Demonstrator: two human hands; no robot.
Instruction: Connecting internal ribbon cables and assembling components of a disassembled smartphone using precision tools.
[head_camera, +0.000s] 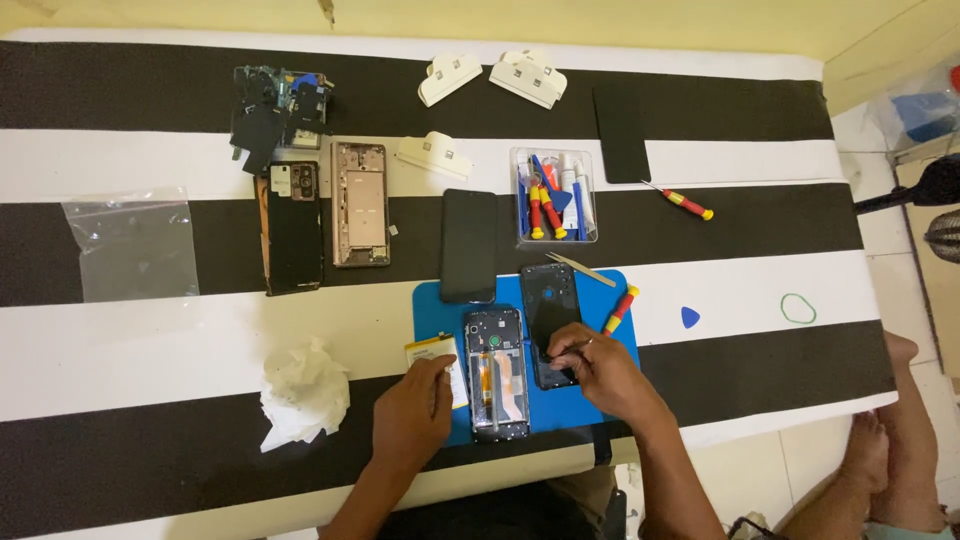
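Observation:
An opened phone body (497, 375) with exposed internals lies on a blue work mat (432, 305). My left hand (412, 415) rests on a flat yellow-and-white battery (440, 360) just left of the phone. My right hand (598, 368) is pinched on a small part at the lower end of a dark back cover (550, 310) lying right of the phone body. Beside the mat's right edge lies a red-and-yellow screwdriver (620, 310), and metal tweezers (580, 269) lie at its top.
A dark phone screen (468, 245) overlaps the mat's top left. A clear box of tools (555, 195), another screwdriver (685, 203), a black panel (621, 132), white clips (450, 77), two dismantled phones (325, 215), a plastic bag (133, 243), crumpled tissue (303, 392), a blue pick (689, 317).

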